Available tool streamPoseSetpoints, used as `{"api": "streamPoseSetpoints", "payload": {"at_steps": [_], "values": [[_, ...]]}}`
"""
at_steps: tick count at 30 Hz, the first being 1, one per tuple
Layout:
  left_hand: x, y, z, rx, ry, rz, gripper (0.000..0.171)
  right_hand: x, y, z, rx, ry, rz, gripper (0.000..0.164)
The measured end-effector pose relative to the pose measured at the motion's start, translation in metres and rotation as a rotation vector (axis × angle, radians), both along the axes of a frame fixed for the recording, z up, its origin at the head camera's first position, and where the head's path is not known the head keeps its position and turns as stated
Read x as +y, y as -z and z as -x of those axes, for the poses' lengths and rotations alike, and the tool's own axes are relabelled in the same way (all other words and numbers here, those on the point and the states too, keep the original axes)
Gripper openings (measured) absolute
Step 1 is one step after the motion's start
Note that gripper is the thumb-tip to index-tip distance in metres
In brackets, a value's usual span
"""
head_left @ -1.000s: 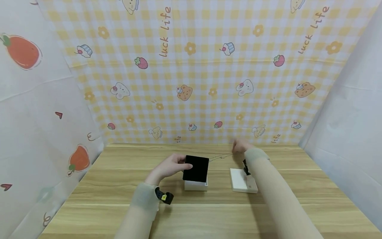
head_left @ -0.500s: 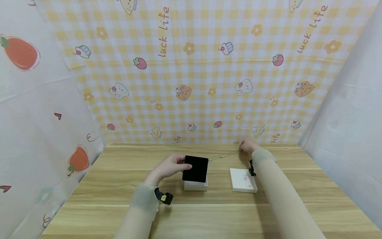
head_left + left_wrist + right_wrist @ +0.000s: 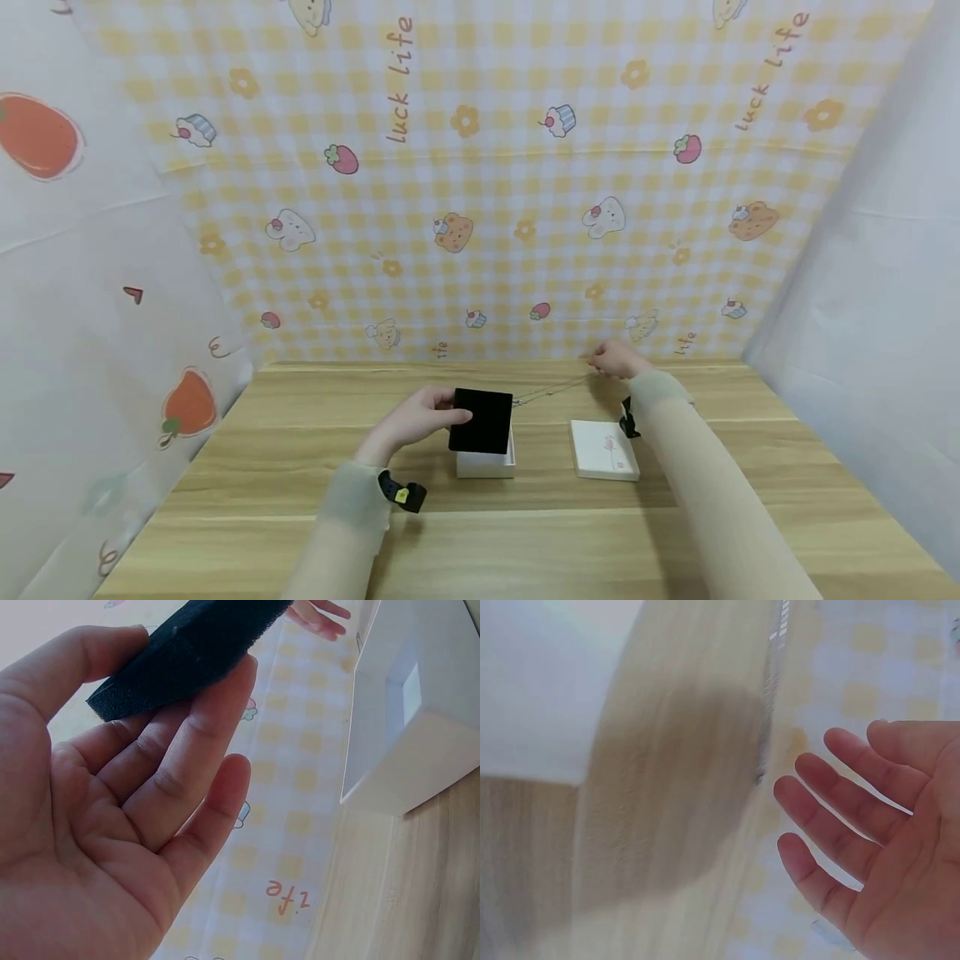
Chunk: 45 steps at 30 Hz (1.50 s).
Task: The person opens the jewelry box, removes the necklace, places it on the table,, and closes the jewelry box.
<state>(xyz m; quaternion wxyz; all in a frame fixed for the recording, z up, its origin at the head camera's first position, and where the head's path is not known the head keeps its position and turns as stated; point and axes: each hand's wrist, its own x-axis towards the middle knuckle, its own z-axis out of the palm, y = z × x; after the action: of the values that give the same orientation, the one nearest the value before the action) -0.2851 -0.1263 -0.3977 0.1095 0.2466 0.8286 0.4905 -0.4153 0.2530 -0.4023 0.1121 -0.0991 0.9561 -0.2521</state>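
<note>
My left hand [image 3: 416, 423] pinches a square black foam pad [image 3: 481, 422] between thumb and fingers, tilted above an open white box [image 3: 485, 465]. The left wrist view shows the pad's edge [image 3: 187, 660] in that grip and the box wall [image 3: 442, 750] to the right. From the pad's right side a thin chain necklace [image 3: 550, 393] stretches toward my right hand [image 3: 619, 359] near the back table edge. In the right wrist view, the fingers [image 3: 840, 806] are loosely curved, and the chain [image 3: 776, 660] ends apart from them.
A white box lid [image 3: 604, 451] with a pink flower print lies right of the box, below my right forearm. Behind the wooden table [image 3: 480, 550] hangs a yellow checked curtain [image 3: 480, 183]; white cloth walls stand at both sides.
My right hand first moved rightward, drawing the chain out straighter. Now it is slightly higher, with the chain's end below its fingertips. My left hand keeps its grip on the foam pad.
</note>
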Motion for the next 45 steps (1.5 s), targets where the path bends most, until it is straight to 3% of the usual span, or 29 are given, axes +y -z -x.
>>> {"api": "streamPoseSetpoints", "payload": {"at_steps": [13, 23, 29, 38, 45], "values": [[-0.001, 0.002, 0.000, 0.045, -0.005, -0.019, 0.022, -0.031, -0.026, -0.035, 0.064, -0.094, 0.217, 0.039], [-0.003, 0.003, 0.002, 0.053, -0.007, -0.017, 0.022, -0.052, -0.019, -0.066, 0.112, -0.178, 0.441, 0.034], [-0.003, 0.006, 0.004, 0.055, -0.021, -0.020, 0.022, -0.063, -0.021, -0.086, 0.124, -0.232, 0.495, 0.034], [-0.004, 0.002, 0.002, 0.044, -0.042, -0.029, 0.026, -0.088, -0.025, -0.109, 0.052, -0.225, 0.563, 0.035], [-0.002, -0.004, 0.000, 0.008, -0.055, -0.077, 0.023, -0.101, -0.019, -0.116, -0.103, -0.230, 0.758, 0.040]]}}
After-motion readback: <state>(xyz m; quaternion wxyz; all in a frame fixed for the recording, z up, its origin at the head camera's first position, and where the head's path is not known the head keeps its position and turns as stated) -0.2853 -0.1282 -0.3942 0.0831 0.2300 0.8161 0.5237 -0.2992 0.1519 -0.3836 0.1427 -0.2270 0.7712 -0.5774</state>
